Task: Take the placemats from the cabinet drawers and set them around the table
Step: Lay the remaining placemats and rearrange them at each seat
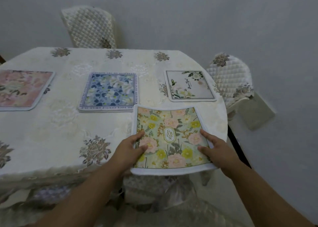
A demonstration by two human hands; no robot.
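In the head view, a green flower placemat [172, 137] was held over the near right corner of the table [51, 132]. It was gripped on both sides at once. Its left edge was pinched by the left hand [130, 149], with the thumb on top, and its right edge was pinched by the right hand [213, 146] in the same way. The mat lay right between the two hands, so neither hand was nearer to it.

Its near edge was hung out past the near edge of the table, and the mat was bent a little, so it was not yet lying flat. Its sides looked about the same, so no long way could be picked out. The word in its middle was turned to be read from the near side.

Its far left corner was seen just beside the near right corner of a blue placemat [108, 91]; whether they touched could not be told. A white placemat [189, 85] was laid by the right edge, and a pink placemat [22, 89] by the left edge.

It was judged that the held mat had to be pushed a little away from the near edge and let down flat
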